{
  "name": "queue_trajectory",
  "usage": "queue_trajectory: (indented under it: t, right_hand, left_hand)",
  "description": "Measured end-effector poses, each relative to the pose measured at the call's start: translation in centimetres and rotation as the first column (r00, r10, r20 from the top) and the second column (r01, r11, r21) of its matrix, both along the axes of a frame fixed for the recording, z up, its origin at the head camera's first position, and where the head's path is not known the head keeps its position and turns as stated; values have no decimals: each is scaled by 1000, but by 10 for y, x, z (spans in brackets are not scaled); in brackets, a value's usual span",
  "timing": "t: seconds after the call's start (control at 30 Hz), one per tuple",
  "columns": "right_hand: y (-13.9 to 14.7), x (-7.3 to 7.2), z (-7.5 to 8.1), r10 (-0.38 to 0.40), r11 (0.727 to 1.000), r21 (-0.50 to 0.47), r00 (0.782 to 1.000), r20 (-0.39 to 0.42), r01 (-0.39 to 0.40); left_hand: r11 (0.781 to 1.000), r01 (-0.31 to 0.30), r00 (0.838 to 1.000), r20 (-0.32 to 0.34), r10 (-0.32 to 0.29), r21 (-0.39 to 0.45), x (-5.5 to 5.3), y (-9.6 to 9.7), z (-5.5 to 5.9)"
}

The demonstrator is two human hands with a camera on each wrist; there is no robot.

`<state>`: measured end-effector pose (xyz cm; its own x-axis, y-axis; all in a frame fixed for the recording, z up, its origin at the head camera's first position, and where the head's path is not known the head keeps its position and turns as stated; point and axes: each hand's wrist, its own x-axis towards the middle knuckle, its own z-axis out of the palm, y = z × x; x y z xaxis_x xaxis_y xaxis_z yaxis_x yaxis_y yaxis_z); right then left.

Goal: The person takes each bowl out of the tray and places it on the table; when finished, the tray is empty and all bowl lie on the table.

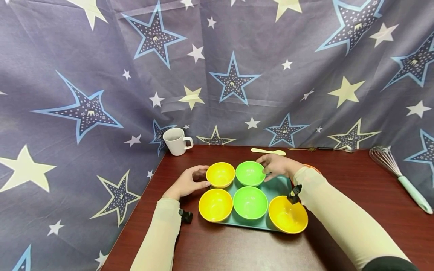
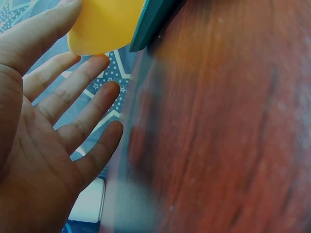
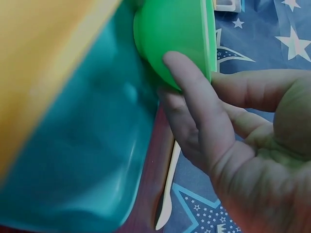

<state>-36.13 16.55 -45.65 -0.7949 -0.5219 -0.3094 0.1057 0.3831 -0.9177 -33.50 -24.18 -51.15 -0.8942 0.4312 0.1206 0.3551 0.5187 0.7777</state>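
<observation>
My left hand (image 1: 190,182) is beside the back-left yellow bowl (image 1: 220,175), palm turned to it, fingers spread and fingertips right by its outer wall. The back green bowl (image 1: 250,174) has my right hand (image 1: 278,165) at its right side. In the right wrist view, the thumb meets this bowl's rim while a bent finger (image 3: 187,73) lies along its outer wall. A front yellow bowl (image 1: 216,205) and a front green bowl (image 1: 250,203) complete two columns on the teal tray (image 1: 279,184). Another yellow bowl (image 1: 288,215) sits at the tray's front-right corner, below my right wrist.
A white mug (image 1: 177,141) stands at the table's back-left corner. Along the back edge lie a cream spoon (image 1: 268,151) and dark-handled utensils (image 1: 325,148). A whisk (image 1: 403,178) lies far right. An orange rim (image 1: 312,168) peeks out behind my right sleeve. A star-patterned cloth (image 1: 234,124) hangs behind.
</observation>
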Motion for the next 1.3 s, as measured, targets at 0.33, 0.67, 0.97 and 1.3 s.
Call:
queue_trajectory:
  t: [0.33, 0.67, 0.97, 1.3]
  right_hand:
    - [5, 4, 9, -41, 998, 44, 998, -49, 43]
    - [19, 9, 20, -44, 999, 14, 995, -89, 46]
    - [37, 17, 31, -75, 997, -14, 991, -110, 74]
    - [54, 31, 34, -124, 992, -52, 985, -117, 119]
  left_hand:
    - [999, 28, 1000, -9, -27, 40, 4, 2, 4]
    - [999, 13, 1000, 8, -14, 29, 1, 2, 2]
    - [999, 12, 1000, 12, -13, 30, 1, 1, 1]
    - [1000, 9, 1000, 14, -9, 30, 1, 0, -1]
